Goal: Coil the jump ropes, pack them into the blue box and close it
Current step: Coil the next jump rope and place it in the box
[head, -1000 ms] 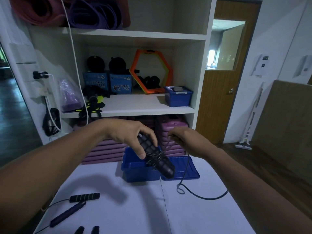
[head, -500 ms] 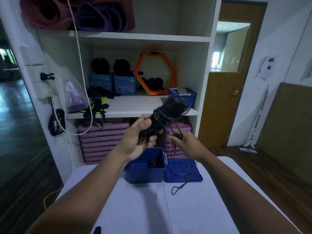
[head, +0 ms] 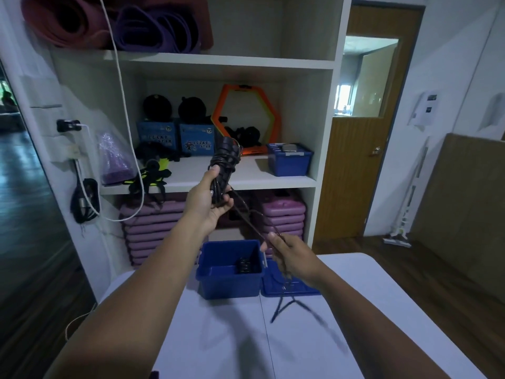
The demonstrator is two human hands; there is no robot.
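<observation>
My left hand (head: 209,196) holds up the two black handles of a jump rope (head: 224,165), with cord wound around them, in front of the shelf. My right hand (head: 291,255) pinches the loose cord, which runs taut from the handles down to it. The cord's free end (head: 289,303) dangles blurred over the table. Below stands the open blue box (head: 228,283) at the table's far edge, with a dark coiled rope (head: 244,265) inside. Its blue lid (head: 276,287) lies flat to the right of it.
The white table (head: 232,337) stands against a white shelf unit (head: 322,127) holding another blue box (head: 289,160), cartons, an orange hexagon ring and purple steppers. A white cable (head: 123,105) hangs at the left. A wooden door (head: 355,173) is at the right.
My left hand has lifted the wrapped handles from over the box up to shelf height. My right hand dropped lower and pulled the cord taut. The view tilted up, so the ropes on the near table left sight.
</observation>
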